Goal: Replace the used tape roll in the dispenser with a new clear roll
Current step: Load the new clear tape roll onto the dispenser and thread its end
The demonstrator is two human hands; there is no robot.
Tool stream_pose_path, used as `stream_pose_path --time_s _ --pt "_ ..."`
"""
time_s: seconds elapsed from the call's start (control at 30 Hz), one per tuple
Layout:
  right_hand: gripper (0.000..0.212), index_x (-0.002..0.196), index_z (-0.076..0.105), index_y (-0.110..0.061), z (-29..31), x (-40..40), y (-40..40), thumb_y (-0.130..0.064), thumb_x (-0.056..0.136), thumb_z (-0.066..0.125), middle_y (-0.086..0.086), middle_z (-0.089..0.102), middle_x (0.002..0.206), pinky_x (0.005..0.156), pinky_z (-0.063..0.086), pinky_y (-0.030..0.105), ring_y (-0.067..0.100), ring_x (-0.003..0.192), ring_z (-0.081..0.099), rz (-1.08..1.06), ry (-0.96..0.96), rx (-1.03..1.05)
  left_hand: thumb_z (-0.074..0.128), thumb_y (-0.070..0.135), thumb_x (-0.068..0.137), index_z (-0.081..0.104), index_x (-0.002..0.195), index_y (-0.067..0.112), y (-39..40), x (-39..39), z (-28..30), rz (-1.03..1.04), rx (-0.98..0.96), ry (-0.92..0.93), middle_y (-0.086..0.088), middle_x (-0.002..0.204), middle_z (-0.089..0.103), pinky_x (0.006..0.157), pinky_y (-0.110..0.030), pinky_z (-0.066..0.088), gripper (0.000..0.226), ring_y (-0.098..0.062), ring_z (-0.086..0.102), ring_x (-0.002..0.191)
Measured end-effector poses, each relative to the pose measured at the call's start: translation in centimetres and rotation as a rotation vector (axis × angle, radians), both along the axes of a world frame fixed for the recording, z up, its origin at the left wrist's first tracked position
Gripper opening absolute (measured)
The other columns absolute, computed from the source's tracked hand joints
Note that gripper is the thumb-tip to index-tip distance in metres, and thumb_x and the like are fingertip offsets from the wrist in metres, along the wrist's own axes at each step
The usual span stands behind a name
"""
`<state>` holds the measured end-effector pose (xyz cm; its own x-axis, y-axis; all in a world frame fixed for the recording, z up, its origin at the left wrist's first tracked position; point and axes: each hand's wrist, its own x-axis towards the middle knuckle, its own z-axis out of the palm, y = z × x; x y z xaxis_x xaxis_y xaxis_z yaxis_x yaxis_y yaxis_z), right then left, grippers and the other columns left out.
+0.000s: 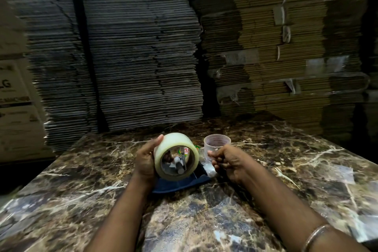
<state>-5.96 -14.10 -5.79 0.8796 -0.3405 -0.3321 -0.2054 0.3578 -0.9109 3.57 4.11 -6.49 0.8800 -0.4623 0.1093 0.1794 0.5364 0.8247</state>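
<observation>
Stacks of flattened cardboard (143, 47) are filling the bkgd behind a marble table (266, 170). A dark blue cloth (180, 183) is lying on the table w/ the dispenser (178, 164) apparently sitting on it, only partly showing thru the core.

Left hand (146, 161) is wrapping around the new clear roll (176, 156), thumb over the top, holding it on edge above the cloth. Looks full, so prob. fairly heavy and stiff, outer face slick; best grip is across the width or via the core.

Right hand (227, 161) is pinching the empty clear core (216, 143), just beside the roll. Looks light, thin-walled, crushable.
</observation>
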Motion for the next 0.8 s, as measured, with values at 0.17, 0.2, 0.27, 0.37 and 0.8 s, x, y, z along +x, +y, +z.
stream_pose_path --time_s 0.17,0.2,0.27,0.37,0.8 --pt "0.025 0.065 0.056 -0.004 -0.2 0.2 -0.4 -0.001 0.089 0.057 0.002 0.045 0.052 0.038 0.032 0.015 0.011 0.046 0.035 0.0 0.004 0.03 0.081 0.03 0.016 0.071 0.054 0.01 0.2 1.0 -0.7 0.066 -0.161 -0.007 -0.004 0.056 0.068 0.059 -0.022 0.054 0.044 -0.02 0.065 0.053" --pt "0.026 0.064 0.055 -0.005 -0.2 0.3 -0.5 -0.001 0.089 0.057 0.002 0.043 0.052 0.037 0.031 0.015 0.01 0.044 0.035 -0.006 0.005 0.029 0.079 0.029 0.018 0.071 0.051 0.01 0.2 0.7 -0.5 0.042 -0.169 -0.02 -0.003 0.054 0.068 0.056 -0.02 0.055 0.04 -0.019 0.065 0.051" --pt "0.028 0.062 0.054 -0.007 -0.3 0.3 -0.7 -0.002 0.089 0.056 0.001 0.04 0.051 0.037 0.031 0.015 0.009 0.039 0.035 -0.014 0.013 0.019 0.073 0.024 0.027 0.071 0.049 0.009 0.2 -0.1 -0.1 0.019 -0.148 -0.018 -0.003 0.051 0.068 0.05 -0.019 0.054 0.027 -0.018 0.065 0.046" --pt "0.031 0.059 0.051 -0.008 -0.3 0.1 -0.8 -0.003 0.089 0.056 0.0 0.039 0.046 0.038 0.031 0.017 0.009 0.038 0.037 0.0 0.045 -0.039 0.067 0.02 0.036 0.071 0.048 0.006 0.4 -0.8 0.4 0.014 -0.107 0.021 -0.006 0.049 0.067 0.048 -0.02 0.054 0.019 -0.021 0.064 0.042" --pt "0.012 0.1 0.064 -0.003 -0.3 0.6 0.3 -0.01 0.092 0.06 0.012 0.067 0.082 0.057 0.055 0.029 0.019 0.066 0.064 0.069 0.046 -0.21 0.082 0.032 0.042 0.076 0.072 0.004 1.7 -0.7 -0.3 -0.006 -0.159 0.038 -0.015 0.069 0.073 0.06 -0.031 0.059 0.042 -0.029 0.07 0.061"
